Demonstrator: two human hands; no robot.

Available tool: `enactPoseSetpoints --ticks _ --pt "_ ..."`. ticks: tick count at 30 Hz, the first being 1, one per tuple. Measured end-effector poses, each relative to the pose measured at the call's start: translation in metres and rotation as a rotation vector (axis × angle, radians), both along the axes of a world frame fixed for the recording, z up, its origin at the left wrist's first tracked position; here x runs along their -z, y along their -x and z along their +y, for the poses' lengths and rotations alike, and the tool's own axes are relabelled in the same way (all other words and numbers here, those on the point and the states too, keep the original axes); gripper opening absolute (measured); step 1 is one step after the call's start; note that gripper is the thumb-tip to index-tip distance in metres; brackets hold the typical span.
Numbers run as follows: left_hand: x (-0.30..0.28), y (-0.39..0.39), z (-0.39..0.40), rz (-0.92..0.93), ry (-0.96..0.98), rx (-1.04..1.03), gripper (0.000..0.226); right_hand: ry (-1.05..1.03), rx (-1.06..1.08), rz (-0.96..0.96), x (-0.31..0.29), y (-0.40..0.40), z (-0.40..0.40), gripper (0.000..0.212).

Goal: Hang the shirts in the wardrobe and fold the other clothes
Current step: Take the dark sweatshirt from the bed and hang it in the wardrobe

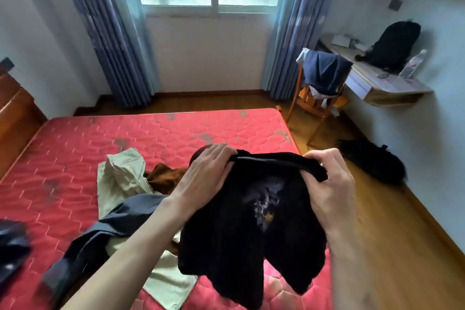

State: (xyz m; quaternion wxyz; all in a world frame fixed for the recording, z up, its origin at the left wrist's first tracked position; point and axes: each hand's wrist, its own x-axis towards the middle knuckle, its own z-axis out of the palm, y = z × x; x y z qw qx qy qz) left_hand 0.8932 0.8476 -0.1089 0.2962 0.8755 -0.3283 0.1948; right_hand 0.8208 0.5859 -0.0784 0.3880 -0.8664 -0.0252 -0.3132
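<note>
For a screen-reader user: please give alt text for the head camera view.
Both hands, left hand and right hand, hold up a black garment by its top edge over a red mattress. Beige trousers and grey clothing lie on the mattress.

Bare red mattress point(75, 148) lies open toward the window; beige trousers point(120, 173) and grey garment point(105, 229) crowd its near edge.

A red quilted mattress point(75, 148) bore beige trousers point(120, 176), a brown garment point(163, 177) beside them, a grey-blue garment point(105, 229) across the trousers, and dark clothing point(12, 246) at its left edge.
</note>
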Motion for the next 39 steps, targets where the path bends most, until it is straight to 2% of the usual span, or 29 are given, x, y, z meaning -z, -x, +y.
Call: enactPoseSetpoints --ticks 4,6,9,12,15,18,21,27,30,33,35,39 --pt "0.011 -0.002 0.004 -0.072 -0.134 -0.002 0.019 0.155 -0.034 -0.046 -0.023 0.005 0.006 0.023" --pt "0.023 0.001 -0.001 -0.025 -0.139 -0.07 0.032 0.194 -0.042 -0.053 -0.024 0.004 0.01 0.023" --pt "0.034 0.007 -0.016 0.06 -0.078 -0.206 0.047 0.228 -0.061 -0.058 -0.02 0.005 0.009 0.022" --pt "0.035 0.008 -0.036 0.187 0.029 -0.386 0.046 0.225 -0.042 -0.056 -0.019 0.003 0.001 0.022" --pt "0.037 0.007 -0.049 0.287 0.079 -0.466 0.041 0.216 -0.024 -0.042 -0.019 0.002 -0.008 0.026" --pt "0.036 0.007 -0.052 0.313 0.071 -0.455 0.036 0.158 -0.035 -0.018 -0.016 -0.001 -0.018 0.029" --pt "0.028 0.009 -0.054 0.313 0.083 -0.387 0.042 0.111 -0.016 0.016 -0.011 -0.006 -0.038 0.034" --pt "0.01 0.02 -0.069 0.213 0.168 -0.298 0.04 0.038 0.091 0.098 0.015 -0.014 -0.071 0.048" --pt "-0.005 0.021 -0.081 0.104 0.166 -0.28 0.042 0.016 0.227 0.19 0.048 -0.022 -0.069 0.042" --pt "-0.012 0.017 -0.086 0.046 0.112 -0.241 0.038 -0.093 0.352 0.306 0.079 -0.027 -0.056 0.01" --pt "-0.01 0.011 -0.08 0.049 0.093 -0.252 0.036 -0.08 0.347 0.312 0.086 -0.032 -0.053 0.018" --pt "-0.001 0.002 -0.061 0.1 0.113 -0.32 0.037 0.004 0.258 0.312 0.073 -0.042 -0.061 0.021"
